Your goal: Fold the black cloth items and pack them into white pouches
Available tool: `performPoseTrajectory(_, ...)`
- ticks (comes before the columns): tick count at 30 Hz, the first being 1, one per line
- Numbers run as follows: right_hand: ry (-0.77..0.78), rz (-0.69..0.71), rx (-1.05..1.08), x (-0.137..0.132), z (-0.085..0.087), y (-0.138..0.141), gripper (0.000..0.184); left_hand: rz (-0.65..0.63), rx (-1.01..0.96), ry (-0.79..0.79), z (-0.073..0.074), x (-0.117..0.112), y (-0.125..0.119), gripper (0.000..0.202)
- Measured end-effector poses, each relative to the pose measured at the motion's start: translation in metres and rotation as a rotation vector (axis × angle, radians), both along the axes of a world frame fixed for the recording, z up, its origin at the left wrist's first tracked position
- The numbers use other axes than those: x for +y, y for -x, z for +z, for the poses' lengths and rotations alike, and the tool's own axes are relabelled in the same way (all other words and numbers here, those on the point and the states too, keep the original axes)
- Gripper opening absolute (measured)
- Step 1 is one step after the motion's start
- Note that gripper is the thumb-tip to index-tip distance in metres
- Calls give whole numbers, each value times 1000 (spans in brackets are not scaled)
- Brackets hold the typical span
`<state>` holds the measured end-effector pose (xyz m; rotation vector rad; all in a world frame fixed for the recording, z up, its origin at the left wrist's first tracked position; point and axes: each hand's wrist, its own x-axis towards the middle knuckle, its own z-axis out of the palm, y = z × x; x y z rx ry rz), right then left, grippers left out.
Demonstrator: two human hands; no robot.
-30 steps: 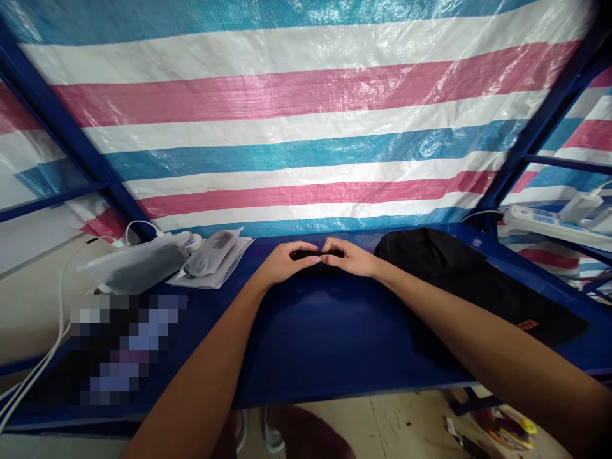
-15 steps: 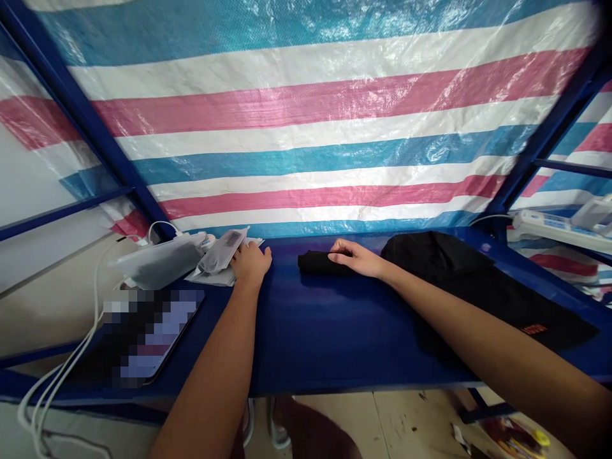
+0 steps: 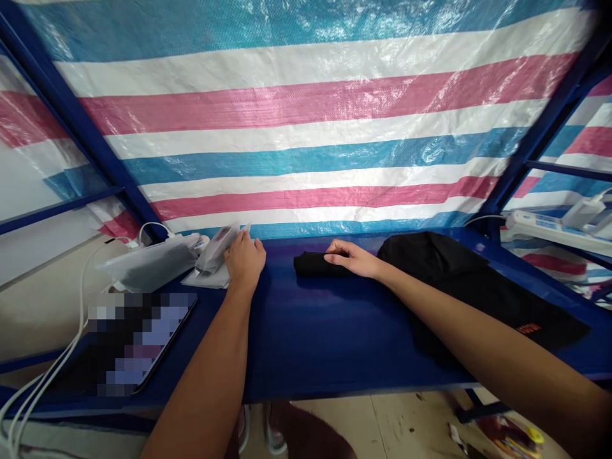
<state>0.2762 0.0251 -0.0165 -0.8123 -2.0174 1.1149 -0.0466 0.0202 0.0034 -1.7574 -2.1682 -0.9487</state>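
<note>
My left hand (image 3: 245,260) is at the back left of the blue surface, its fingers closed at the right edge of a translucent plastic bag (image 3: 217,248). Its fingertips are partly hidden behind the hand. Flat under that bag lies another pale plastic bag (image 3: 203,278). My right hand (image 3: 354,260) grips the right end of a rolled-up black cloth (image 3: 313,264), thumb in front and fingers curled over the top. To the right of it lies a spread black cloth or bag (image 3: 507,299) with small orange lettering; my right forearm crosses in front of it.
A larger translucent pouch (image 3: 153,264) stands at the left by white cables (image 3: 79,319). A phone or tablet (image 3: 157,344) with a blurred screen lies near the front left. A white power strip (image 3: 559,226) sits at the right. Striped sheeting (image 3: 306,153) hangs behind the blue tabletop (image 3: 325,344).
My left hand has closed in on the bag's edge, and the bag has shifted and tilted up a little. My right hand stays on the rolled cloth. The view has shifted slightly.
</note>
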Motion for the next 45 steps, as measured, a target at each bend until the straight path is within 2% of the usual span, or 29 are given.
performPoseTrajectory(3,0,-8,-8,0,1,0,45,-178,-50,-180,13,-8,-9,59)
performPoseTrajectory(5,-3,-19,-11,0,1,1,45,-288,-60,-230,17,-13,-16,62)
performPoseTrajectory(9,-42,2,0,-1,0,2,42,-535,-20,-208,14,-19,-30,68)
performPoseTrajectory(12,-145,-12,-17,-5,2,3,41,-670,20,-140,7,-19,-40,70)
performPoseTrajectory(16,-370,-76,-150,-16,7,4,73,-758,52,-76,0,-18,-49,62)
performPoseTrajectory(18,-516,-67,-239,-20,9,5,77,-781,46,-91,-2,-18,-52,59)
performPoseTrajectory(21,-667,-39,-337,-23,11,8,69,-805,12,-99,-1,-17,-54,53)
performPoseTrajectory(26,-695,-70,-386,-21,9,10,71,-775,-66,-110,3,-19,-59,41)
performPoseTrajectory(31,-670,-88,-366,-18,6,11,55,-803,-26,-124,2,-20,-60,41)
performPoseTrajectory(35,-621,-95,-321,-15,6,9,50,-683,20,-59,-1,-18,-54,41)
performPoseTrajectory(37,-600,-73,-290,-14,8,7,50,-625,2,-21,-2,-17,-49,49)
performPoseTrajectory(40,-552,-19,-238,-13,12,4,50,-608,-20,5,-4,-13,-42,65)
performPoseTrajectory(43,-447,14,-177,-15,14,2,48,-581,-30,-8,-6,-9,-35,78)
performPoseTrajectory(45,-283,55,-104,-18,16,2,45,-545,-34,-24,-7,-8,-32,84)
